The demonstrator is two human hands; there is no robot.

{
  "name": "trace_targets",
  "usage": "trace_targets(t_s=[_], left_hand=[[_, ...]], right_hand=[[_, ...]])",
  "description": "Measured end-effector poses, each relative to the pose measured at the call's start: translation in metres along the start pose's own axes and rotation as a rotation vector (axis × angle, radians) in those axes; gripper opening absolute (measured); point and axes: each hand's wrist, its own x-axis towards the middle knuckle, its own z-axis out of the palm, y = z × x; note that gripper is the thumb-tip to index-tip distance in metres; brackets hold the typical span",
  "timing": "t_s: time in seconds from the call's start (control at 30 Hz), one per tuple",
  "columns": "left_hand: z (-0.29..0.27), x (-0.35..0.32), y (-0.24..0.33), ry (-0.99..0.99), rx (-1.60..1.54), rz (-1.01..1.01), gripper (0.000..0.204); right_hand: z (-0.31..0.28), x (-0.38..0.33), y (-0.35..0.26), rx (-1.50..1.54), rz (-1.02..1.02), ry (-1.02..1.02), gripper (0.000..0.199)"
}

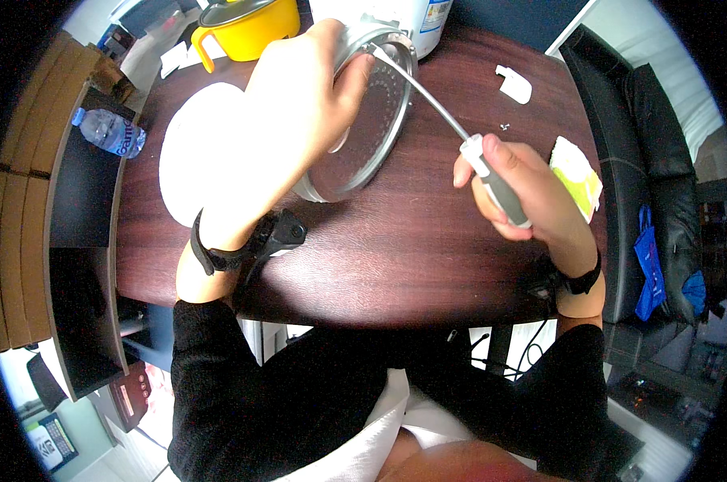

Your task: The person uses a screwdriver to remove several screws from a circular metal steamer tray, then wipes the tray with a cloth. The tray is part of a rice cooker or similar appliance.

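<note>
My left hand [315, 92] grips the upper rim of a round disc [371, 132] with a silver edge and a dark, seemingly see-through middle, like a lid. The disc is tilted up off the table. In my right hand [528, 181] is a screwdriver [433, 101] with a grey and white handle, fingers wrapped around it. Its shaft slants up to the left, and the tip meets the disc's rim beside my left fingertips; the exact contact is too small to tell. A white round thing [199, 153], washed out by glare, lies left of my left forearm.
Small metal bits [504, 127] and a white plastic piece [514, 85] lie at the right. A white and yellow-green packet [576, 177] is near the right edge. Behind stand a yellow pot [255, 32] and a white container [430, 30]. A water bottle [110, 132] lies left.
</note>
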Motion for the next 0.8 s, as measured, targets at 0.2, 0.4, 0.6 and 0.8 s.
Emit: trace_targets(t_s=[0.2, 0.4, 0.6, 0.8], left_hand=[[0.002, 0.003, -0.004, 0.016, -0.054, 0.022, 0.044], [0.002, 0.004, -0.004, -0.019, -0.112, 0.01, 0.048], [0.002, 0.007, -0.006, -0.054, -0.256, -0.026, 0.05], [0.003, 0.002, 0.002, 0.093, -0.245, -0.016, 0.046]], right_hand=[[-0.012, 0.001, -0.005, -0.328, -0.143, 0.093, 0.044], [-0.02, 0.013, 0.016, -1.08, -0.73, 0.494, 0.038], [-0.006, -0.002, -0.001, -0.163, -0.052, 0.032, 0.046], [0.01, 0.0, 0.013, 0.244, 0.002, -0.149, 0.053]])
